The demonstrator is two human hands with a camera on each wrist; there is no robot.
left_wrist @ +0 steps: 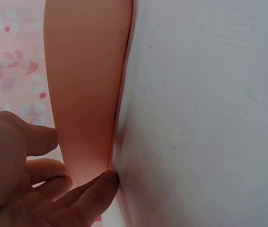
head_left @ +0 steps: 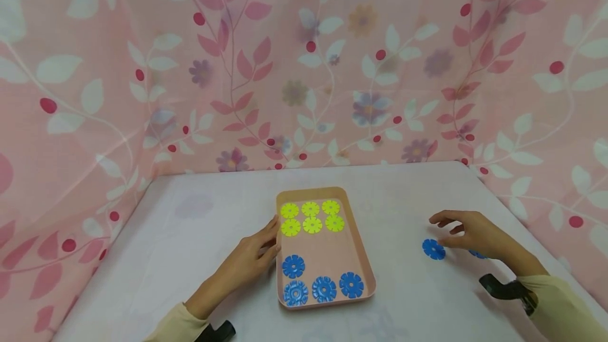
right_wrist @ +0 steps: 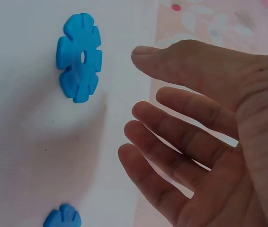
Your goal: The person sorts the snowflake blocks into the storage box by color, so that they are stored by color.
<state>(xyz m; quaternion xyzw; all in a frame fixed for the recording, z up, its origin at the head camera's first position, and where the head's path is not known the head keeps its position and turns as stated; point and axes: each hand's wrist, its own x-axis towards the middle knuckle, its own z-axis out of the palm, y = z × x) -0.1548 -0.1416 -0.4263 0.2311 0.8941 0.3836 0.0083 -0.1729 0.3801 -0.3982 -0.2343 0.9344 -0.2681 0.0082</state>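
Observation:
A pink tray (head_left: pixel 318 247) carries several yellow-green flower-shaped discs (head_left: pixel 312 225) in two rows toward its far end. Several blue flower-shaped discs (head_left: pixel 324 290) lie at its near end. My left hand (head_left: pixel 247 257) rests its fingertips against the tray's left side; in the left wrist view they touch the outer wall (left_wrist: pixel 86 85). Over the cloth to the right, my right hand (head_left: pixel 475 234) hovers with spread, slightly bent fingers and holds nothing. Just beside its thumb lies a blue disc (head_left: pixel 429 251). Another blue disc (head_left: pixel 478 254) is mostly hidden beneath the hand.
A white cloth (head_left: pixel 204 241) covers the table. Pink floral fabric (head_left: pixel 304 67) hangs behind it and along both sides. Each wrist wears a black strap mount (head_left: pixel 503 288).

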